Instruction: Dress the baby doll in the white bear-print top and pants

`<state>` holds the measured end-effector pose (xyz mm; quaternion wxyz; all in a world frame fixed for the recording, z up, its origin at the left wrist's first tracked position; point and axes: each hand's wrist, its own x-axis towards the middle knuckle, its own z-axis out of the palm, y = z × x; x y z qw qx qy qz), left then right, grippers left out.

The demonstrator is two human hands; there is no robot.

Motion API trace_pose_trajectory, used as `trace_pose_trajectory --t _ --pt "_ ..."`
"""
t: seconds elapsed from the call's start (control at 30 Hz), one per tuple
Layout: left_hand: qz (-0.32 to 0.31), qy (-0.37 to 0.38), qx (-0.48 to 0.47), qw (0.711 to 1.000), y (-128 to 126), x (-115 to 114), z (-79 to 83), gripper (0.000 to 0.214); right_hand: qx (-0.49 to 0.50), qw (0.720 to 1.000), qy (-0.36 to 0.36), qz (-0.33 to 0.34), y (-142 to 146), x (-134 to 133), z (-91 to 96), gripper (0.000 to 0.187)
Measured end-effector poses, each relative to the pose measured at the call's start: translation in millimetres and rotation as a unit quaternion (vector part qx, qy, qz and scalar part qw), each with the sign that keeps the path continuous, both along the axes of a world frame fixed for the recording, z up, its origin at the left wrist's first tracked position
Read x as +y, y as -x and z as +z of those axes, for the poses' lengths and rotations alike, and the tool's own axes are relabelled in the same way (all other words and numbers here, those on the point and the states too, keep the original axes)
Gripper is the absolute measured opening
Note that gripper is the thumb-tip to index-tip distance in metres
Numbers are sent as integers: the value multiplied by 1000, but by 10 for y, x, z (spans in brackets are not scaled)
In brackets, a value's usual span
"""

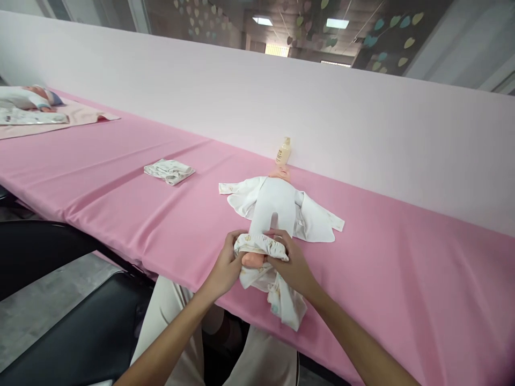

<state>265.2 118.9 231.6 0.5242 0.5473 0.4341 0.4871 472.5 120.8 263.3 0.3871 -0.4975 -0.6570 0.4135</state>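
A baby doll (281,173) lies on the pink table with its head end away from me. White clothing (277,195) covers its body, and a white top (316,217) is spread out under it with both sleeves out. Small patterned white baby pants (261,245) are at the near end of the doll. My left hand (226,264) grips the left side of their elastic waistband, and my right hand (295,265) grips the right side. A doll's foot (253,260) shows at the waistband between my hands. The pant legs (286,303) hang bunched toward me, over the table near its front edge.
A pump bottle (284,151) stands beyond the doll's head by the white partition (362,123). Folded patterned cloth (169,170) lies to the left. Farther left, another doll (28,98) rests on a pink cloth (86,113). A black chair (88,327) stands at the lower left.
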Motion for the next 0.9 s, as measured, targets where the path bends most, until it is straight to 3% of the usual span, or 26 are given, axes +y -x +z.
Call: trace_pose_trajectory --t 0.2,0.37,0.43,0.57,0.63,0.77,0.9 --pt "-31 -16 42 999 37 398 -47 34 -48 996 27 70 -148 350 134 41" --pt "-159 -44 95 982 255 766 85 31 -48 982 62 173 -314 529 288 39" --pt "-193 -60 128 971 387 829 171 32 -62 982 48 173 -376 503 287 37" --pt "-236 -88 207 946 618 813 349 47 -111 987 -16 112 -477 314 179 18" --pt "-236 -117 241 934 640 790 457 48 -102 989 -33 100 -515 216 89 22" --pt "-265 -188 306 895 400 869 709 40 -5 992 -40 123 -581 165 -125 31" --pt "-410 -215 351 814 -43 1156 944 38 80 986 7 145 -671 251 -281 29"
